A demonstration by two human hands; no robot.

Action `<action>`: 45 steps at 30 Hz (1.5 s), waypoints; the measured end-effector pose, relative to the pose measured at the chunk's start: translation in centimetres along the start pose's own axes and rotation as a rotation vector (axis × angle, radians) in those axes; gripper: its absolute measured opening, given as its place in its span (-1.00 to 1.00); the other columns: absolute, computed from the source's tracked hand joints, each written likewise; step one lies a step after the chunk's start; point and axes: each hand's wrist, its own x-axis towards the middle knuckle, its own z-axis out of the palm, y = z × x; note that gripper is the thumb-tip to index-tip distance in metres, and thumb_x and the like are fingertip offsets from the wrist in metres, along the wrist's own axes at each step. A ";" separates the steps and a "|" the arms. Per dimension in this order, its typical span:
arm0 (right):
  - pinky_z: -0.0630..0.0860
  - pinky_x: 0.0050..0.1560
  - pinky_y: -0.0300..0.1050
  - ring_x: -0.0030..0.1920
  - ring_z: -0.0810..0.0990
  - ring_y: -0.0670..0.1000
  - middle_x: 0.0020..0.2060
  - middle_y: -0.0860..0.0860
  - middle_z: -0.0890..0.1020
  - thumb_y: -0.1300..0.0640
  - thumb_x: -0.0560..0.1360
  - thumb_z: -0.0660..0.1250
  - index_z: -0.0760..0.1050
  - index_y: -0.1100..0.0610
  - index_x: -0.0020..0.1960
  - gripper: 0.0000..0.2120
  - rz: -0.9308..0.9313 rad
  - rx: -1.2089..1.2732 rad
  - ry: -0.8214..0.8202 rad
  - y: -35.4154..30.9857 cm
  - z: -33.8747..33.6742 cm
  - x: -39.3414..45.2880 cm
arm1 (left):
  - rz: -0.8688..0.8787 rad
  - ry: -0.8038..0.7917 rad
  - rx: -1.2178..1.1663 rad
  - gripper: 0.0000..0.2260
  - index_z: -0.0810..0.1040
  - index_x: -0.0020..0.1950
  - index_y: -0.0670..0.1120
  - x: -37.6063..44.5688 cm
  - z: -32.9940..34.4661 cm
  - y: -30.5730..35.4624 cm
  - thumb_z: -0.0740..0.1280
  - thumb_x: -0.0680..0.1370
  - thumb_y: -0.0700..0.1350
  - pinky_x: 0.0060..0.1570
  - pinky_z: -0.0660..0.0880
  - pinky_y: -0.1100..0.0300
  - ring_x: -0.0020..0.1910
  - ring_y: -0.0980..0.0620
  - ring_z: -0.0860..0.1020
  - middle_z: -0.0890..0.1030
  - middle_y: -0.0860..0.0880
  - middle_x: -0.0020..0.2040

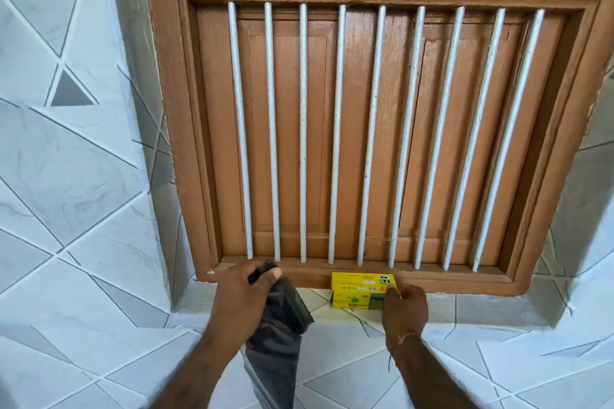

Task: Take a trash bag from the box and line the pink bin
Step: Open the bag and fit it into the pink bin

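Note:
A small yellow box of bin bags (360,289) stands on the white tiled sill (465,312) against the bottom of the window frame. My right hand (403,307) grips the box's right end. A black trash bag (279,332) hangs folded and crumpled from my left hand (242,295), which is closed around its top, just left of the box. The pink bin is not in view.
A brown wooden shuttered window (365,126) with several white vertical bars (303,129) fills the wall above the sill. White tiles with grey triangle lines cover the wall at left (66,143) and the ledge below.

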 end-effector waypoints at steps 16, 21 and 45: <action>0.54 0.07 -0.26 0.15 0.59 0.04 0.08 -0.12 0.64 0.01 0.41 0.47 0.52 0.05 0.19 -0.63 -0.051 -0.193 -0.973 -4.1 -0.9 -20.9 | -0.211 0.278 -0.686 -0.80 0.63 0.04 -0.12 0.5 -2.0 4.1 0.33 0.58 -0.02 -0.40 0.49 0.33 -0.27 0.09 0.59 0.64 0.01 -0.22; 0.60 -0.15 -0.25 -0.29 0.60 0.04 -0.37 -0.02 0.64 0.08 0.44 0.41 0.54 0.15 -0.25 -0.83 -0.081 -0.266 -0.978 -1.7 -2.1 -21.0 | -0.082 0.219 -0.815 -0.82 0.61 0.04 -0.17 0.6 -3.6 7.0 0.29 0.60 -0.09 -0.33 0.57 0.31 -0.29 0.08 0.58 0.61 -0.02 -0.24; 0.64 -0.07 0.07 -0.14 0.69 0.21 -0.06 0.30 0.69 -0.18 0.51 0.22 0.59 0.36 0.13 -0.41 0.770 0.447 -1.209 -2.5 -18.3 -28.0 | -0.560 -0.172 -0.547 -0.85 0.66 0.01 -0.19 -28.9 -4.0 -9.5 0.38 0.47 -0.31 -0.03 0.58 -0.01 -0.08 -0.15 0.67 0.71 -0.25 -0.02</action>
